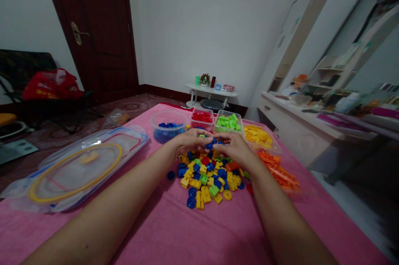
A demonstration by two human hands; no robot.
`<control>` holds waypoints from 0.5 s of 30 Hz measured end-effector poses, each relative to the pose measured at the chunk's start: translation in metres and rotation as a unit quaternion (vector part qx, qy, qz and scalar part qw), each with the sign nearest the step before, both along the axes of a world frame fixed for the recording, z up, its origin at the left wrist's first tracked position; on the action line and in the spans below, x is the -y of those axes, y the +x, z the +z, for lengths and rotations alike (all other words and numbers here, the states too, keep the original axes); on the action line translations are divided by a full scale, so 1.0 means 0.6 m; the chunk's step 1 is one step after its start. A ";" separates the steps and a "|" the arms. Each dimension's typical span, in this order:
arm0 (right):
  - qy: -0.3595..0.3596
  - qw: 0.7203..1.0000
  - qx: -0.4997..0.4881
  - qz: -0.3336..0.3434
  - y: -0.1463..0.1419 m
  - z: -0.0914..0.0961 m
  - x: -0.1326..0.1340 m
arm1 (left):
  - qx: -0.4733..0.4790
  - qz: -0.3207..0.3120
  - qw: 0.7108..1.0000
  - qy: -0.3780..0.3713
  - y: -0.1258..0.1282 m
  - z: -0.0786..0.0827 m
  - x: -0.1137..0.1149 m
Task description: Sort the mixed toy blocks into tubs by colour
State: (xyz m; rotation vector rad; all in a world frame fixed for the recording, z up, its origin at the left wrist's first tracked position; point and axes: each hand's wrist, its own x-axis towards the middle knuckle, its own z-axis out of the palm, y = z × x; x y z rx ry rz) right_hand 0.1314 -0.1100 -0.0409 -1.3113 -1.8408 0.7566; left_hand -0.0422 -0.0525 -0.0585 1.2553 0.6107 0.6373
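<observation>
My left hand and my right hand meet above a mixed pile of toy building bricks on a pink cloth. Between the fingertips are blue bricks, partly hidden by the fingers; how many I cannot tell. Both hands have curled fingers closed on these blue pieces. The pile below mixes yellow, blue, green, red and orange bricks with a few round wheel-like pieces. Just beyond my left hand stands a round clear tub with blue bricks in it.
Behind the pile, clear boxes hold red bricks, green bricks and yellow bricks. Orange bricks fill another at right. Stacked plastic lids lie at left on the pink cloth. A white dresser stands right.
</observation>
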 end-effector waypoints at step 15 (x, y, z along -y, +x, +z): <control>0.116 0.986 -0.023 -0.117 -0.007 0.004 -0.008 | 0.083 -0.012 0.972 -0.219 0.018 0.012 0.012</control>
